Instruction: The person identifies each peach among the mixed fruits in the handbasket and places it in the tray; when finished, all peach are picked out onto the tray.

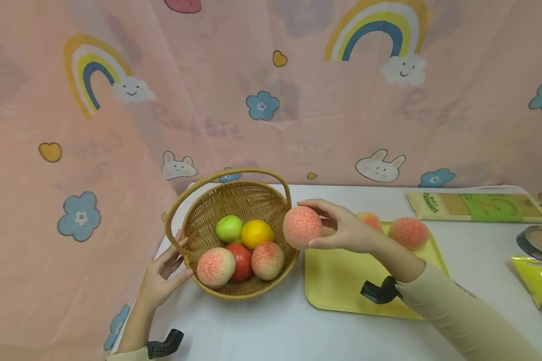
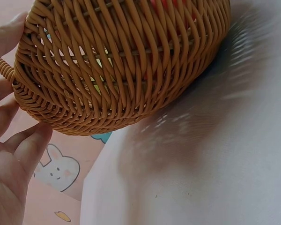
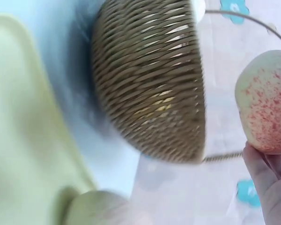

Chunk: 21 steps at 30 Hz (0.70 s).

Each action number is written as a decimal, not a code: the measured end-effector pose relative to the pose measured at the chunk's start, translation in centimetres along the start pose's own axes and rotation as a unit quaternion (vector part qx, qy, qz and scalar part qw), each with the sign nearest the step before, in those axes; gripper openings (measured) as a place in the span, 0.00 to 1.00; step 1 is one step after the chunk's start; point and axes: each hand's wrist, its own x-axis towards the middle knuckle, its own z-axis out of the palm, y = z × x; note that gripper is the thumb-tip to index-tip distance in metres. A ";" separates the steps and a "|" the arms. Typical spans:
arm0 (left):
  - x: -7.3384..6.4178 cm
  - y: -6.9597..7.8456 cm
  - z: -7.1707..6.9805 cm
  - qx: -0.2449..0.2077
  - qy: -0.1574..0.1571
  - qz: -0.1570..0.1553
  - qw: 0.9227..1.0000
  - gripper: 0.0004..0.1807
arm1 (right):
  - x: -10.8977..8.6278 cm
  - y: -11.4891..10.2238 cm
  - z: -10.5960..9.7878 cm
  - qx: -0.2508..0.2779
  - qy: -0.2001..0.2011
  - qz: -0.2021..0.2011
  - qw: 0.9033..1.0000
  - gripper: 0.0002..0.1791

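My right hand (image 1: 343,228) grips a pink-and-cream peach (image 1: 302,227) between thumb and fingers, at the right side of the wicker basket (image 1: 235,193). In the right wrist view the peach (image 3: 267,101) is held above rim level. On the left my left hand (image 1: 160,278) holds the basket's rim near the foot of its arched handle. The left wrist view has the thumb and fingers (image 2: 33,145) on the woven edge. Inside the basket lie a green apple (image 1: 229,229), an orange-yellow fruit (image 1: 257,234), a red fruit (image 1: 240,261) and two peaches (image 1: 216,267).
Right of the basket a yellow tray (image 1: 343,281) bears a pink peach (image 1: 408,232) and others partly behind my right hand. Farther right are a long green-and-beige packet (image 1: 483,207), a round dark-rimmed container (image 1: 541,242) and a yellow bag (image 1: 539,286). A patterned pink cloth hangs behind.
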 end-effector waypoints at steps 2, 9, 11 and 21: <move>0.0 -0.1 0.0 0.001 -0.001 0.008 1.000 0.36 | -1.5 1.0 -0.2 -0.008 0.010 0.007 1.000 0.40; -0.1 0.0 0.0 -0.003 -0.001 -0.004 1.000 0.37 | -5.8 5.3 0.6 0.009 0.024 0.061 0.998 0.38; -0.2 0.1 0.0 -0.003 -0.002 -0.004 1.000 0.37 | -6.7 6.3 1.2 0.006 0.024 0.095 0.995 0.39; -0.1 0.1 -0.1 0.004 0.003 -0.019 1.000 0.37 | -7.8 9.0 2.4 0.006 0.018 0.171 0.985 0.42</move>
